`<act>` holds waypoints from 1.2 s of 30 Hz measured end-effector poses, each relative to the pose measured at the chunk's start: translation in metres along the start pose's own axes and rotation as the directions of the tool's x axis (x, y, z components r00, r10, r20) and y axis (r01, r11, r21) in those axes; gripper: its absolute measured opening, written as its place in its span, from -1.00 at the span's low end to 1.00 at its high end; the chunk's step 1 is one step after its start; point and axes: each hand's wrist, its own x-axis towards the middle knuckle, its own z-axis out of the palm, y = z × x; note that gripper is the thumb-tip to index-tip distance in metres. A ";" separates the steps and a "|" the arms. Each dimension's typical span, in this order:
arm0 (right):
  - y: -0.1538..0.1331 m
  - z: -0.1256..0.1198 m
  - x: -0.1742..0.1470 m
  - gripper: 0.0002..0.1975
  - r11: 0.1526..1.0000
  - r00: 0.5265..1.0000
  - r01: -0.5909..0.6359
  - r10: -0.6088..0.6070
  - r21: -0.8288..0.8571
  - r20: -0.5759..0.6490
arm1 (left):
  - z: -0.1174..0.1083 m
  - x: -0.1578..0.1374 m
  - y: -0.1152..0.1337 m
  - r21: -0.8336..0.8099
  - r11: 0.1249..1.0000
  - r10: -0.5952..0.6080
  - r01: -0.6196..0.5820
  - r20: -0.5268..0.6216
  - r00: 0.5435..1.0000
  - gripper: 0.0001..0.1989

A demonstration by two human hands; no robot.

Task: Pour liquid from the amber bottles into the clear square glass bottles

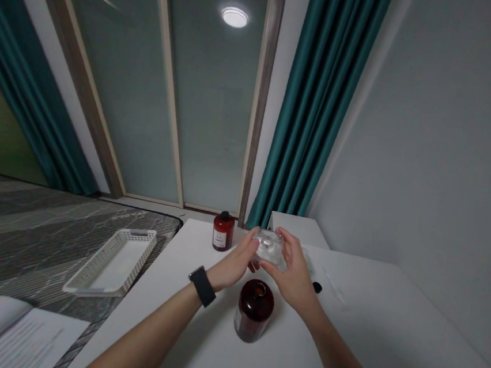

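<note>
The left hand [237,262] and right hand [293,268] are holding a see-through container [270,249] between them above the white table [370,335], just beyond an uncapped dark bottle [254,312], with fingers gripping its opposite sides. It is probably handling as light and slick (glass or plastic, I cannot tell), so its side walls are offering the surest hold. A red bottle [223,234] is standing near the far edge and a black cap [317,287] is lying beside the right hand, while the tabletop is stretching widely rightward, leaving more room there than leftward.
</note>
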 end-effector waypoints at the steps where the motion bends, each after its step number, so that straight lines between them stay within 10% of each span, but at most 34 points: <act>1: 0.000 0.000 0.001 -0.29 1.000 1.000 0.004 -0.003 -0.014 0.004 | 0.001 0.000 0.002 -0.018 1.000 -0.008 0.008 0.011 1.000 -0.27; 11: 0.003 -0.007 -0.004 -0.35 1.000 0.993 0.004 -0.007 0.020 0.116 | -0.003 -0.009 -0.002 -0.127 0.991 0.043 -0.042 0.009 0.999 -0.33; 19: 0.009 -0.002 -0.011 -0.34 0.880 0.946 -0.320 0.278 0.350 0.164 | -0.007 -0.007 -0.026 -0.065 0.993 0.095 -0.095 -0.003 0.995 -0.30; 36: 0.014 0.004 -0.029 -0.54 0.913 0.978 -0.211 0.192 0.349 0.087 | -0.005 -0.023 -0.041 -0.043 0.969 0.244 -0.245 -0.039 0.969 -0.33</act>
